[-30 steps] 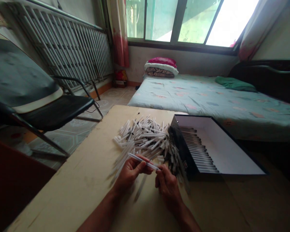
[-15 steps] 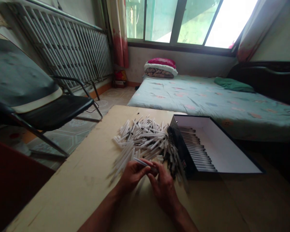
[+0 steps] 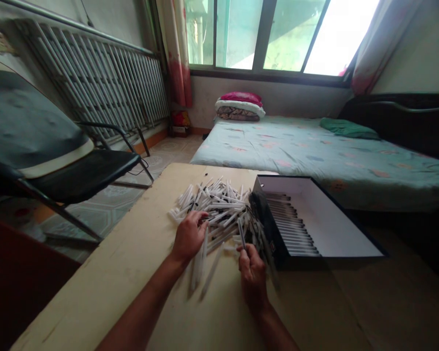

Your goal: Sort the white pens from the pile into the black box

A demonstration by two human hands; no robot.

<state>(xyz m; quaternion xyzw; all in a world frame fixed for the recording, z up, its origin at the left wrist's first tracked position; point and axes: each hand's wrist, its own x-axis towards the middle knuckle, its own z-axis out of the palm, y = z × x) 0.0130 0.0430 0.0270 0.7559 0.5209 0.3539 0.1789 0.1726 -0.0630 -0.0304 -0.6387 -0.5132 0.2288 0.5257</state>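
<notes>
A pile of white pen parts [image 3: 219, 207], some with dark pieces, lies spread on the table in front of me. My left hand [image 3: 190, 236] is at the pile's near left side. Its thumb and fingers are pinched together, and what lies between them is too small to make out. My right hand [image 3: 252, 270] is closed on a pen [image 3: 242, 231], which points up and away from me. Right of the pile stands a dark-edged box [image 3: 346, 229] with a white inside. A row of pens [image 3: 292, 226] lies side by side along its left part.
The pale table [image 3: 131, 263] runs up to a bed [image 3: 278, 141] beneath the window. At left stands a black chair [image 3: 91, 173], with a metal rail frame [image 3: 106, 78] behind it. A small dark piece [image 3: 206, 174] lies near the table's far edge.
My hands were together around a pen and are now apart. The left has moved forward and left onto the pile; the right has drawn slightly right with the pen.
</notes>
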